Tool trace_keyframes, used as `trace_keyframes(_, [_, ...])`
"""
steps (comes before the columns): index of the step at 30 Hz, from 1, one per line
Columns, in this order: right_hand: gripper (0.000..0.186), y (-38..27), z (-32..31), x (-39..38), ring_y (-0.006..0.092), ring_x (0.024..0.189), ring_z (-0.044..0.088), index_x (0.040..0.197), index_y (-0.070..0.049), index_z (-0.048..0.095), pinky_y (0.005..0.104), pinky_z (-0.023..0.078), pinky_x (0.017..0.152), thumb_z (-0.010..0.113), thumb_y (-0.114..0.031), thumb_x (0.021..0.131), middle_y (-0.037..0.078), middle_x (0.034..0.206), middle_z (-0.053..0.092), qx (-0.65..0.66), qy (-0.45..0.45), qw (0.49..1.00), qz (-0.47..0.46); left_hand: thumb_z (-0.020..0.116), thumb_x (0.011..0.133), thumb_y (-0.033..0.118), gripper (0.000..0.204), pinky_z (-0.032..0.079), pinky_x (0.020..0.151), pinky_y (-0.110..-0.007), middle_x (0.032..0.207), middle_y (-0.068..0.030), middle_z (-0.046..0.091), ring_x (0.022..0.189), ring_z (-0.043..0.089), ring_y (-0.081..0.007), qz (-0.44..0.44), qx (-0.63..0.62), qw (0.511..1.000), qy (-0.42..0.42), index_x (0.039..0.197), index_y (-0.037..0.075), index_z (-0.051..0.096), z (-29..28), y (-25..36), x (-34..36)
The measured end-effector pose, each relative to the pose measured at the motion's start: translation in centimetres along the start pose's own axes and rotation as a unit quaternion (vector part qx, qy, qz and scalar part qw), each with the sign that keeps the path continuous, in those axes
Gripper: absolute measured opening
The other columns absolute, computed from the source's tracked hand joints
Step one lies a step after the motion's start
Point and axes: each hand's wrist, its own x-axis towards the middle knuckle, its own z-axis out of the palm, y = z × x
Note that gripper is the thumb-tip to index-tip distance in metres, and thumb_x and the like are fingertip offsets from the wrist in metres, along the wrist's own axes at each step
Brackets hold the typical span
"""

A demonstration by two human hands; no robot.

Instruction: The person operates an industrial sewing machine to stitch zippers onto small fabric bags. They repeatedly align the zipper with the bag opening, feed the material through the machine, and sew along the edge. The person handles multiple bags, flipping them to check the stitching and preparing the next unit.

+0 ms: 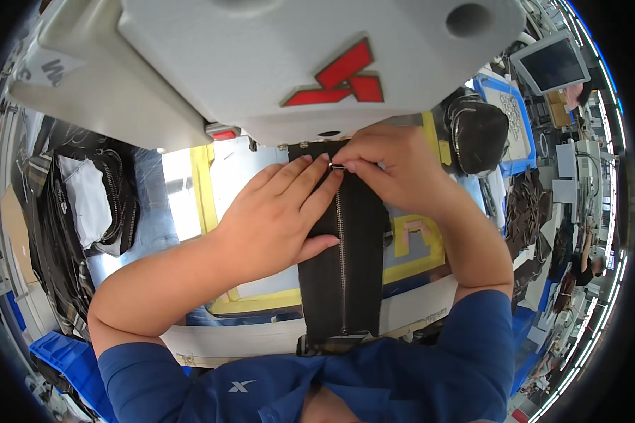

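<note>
A long black fabric panel [363, 261] with a metal zipper [342, 275] along its middle lies under the machine head and runs down toward my body. My left hand [279, 211] rests flat on the upper part of the panel, fingers stretched and thumb reaching across the zipper. At the zipper's upper end, my right hand [395, 166] pinches the small silver zipper pull [337, 167] between thumb and forefinger. The left fingertips lie close beside that pull. Both hands are just below the front of the grey sewing machine head [261, 63], which hides the panel's far end.
Yellow tape [254, 303] edges the work surface. Black zippered pieces [113, 190] are piled at the left, above a blue crate [70, 366]. At the right are a black pouch [483, 134], a blue-rimmed tray [522, 127], dark pieces [525, 204] and a screen [552, 63]. Another person [587, 264] is far right.
</note>
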Motion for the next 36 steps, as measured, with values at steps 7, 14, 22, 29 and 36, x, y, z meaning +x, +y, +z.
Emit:
trace_keyframes(7, [0.011,0.0,0.7,-0.7,0.033,0.085,0.072,0.101,-0.003,0.079,0.0437,0.059,0.074,0.074,-0.008,0.092,0.012,0.096,0.074,-0.051,0.024,0.998,-0.014,0.08,0.087,0.053,0.086,0.045,0.11,-0.05,0.145,-0.0204,0.059,0.127,0.057,-0.0383,-0.012,0.014,1.0,-0.01,0.15,-0.002,0.059,-0.3,0.1,0.0])
trace_keyframes(14, [0.013,0.3,1.4,-0.2,0.0353,0.085,0.072,0.104,-0.002,0.07,0.0468,0.06,0.074,0.072,-0.012,0.095,0.014,0.097,0.069,-0.206,0.018,0.977,-0.044,0.077,0.086,0.06,0.09,0.044,0.105,-0.045,0.153,-0.0125,0.056,0.125,0.052,-0.032,0.001,0.082,0.996,-0.03,0.151,0.0,0.06,-0.4,0.5,0.3])
trace_keyframes(22, [0.018,1.0,1.6,1.0,0.0397,0.09,0.073,0.109,-0.002,0.068,0.0487,0.06,0.076,0.068,-0.006,0.092,0.017,0.101,0.069,-0.212,-0.034,0.977,0.014,0.076,0.083,0.066,0.096,0.045,0.097,-0.041,0.158,-0.0096,0.057,0.12,0.055,-0.0278,-0.015,0.104,0.994,-0.033,0.151,0.001,0.06,-0.6,0.4,0.8])
trace_keyframes(29, [0.028,0.2,2.8,-2.0,0.0366,0.091,0.072,0.116,-0.002,0.072,0.0464,0.061,0.081,0.07,-0.003,0.088,0.015,0.109,0.071,-0.194,0.09,0.975,-0.056,0.077,0.083,0.066,0.095,0.046,0.093,-0.04,0.156,-0.0117,0.06,0.117,0.06,-0.0259,-0.022,0.085,0.996,-0.028,0.149,0.0,0.061,-0.6,0.4,1.2])
trace_keyframes(36, [0.032,-0.4,2.3,-1.7,0.0322,0.099,0.071,0.12,0.004,0.071,0.0438,0.059,0.089,0.069,-0.004,0.089,0.015,0.113,0.07,-0.232,0.054,0.969,-0.07,0.084,0.078,0.062,0.093,0.047,0.093,-0.042,0.154,-0.0126,0.061,0.115,0.062,-0.027,-0.032,0.04,0.998,-0.023,0.144,0.0,0.062,-0.9,0.0,1.3])
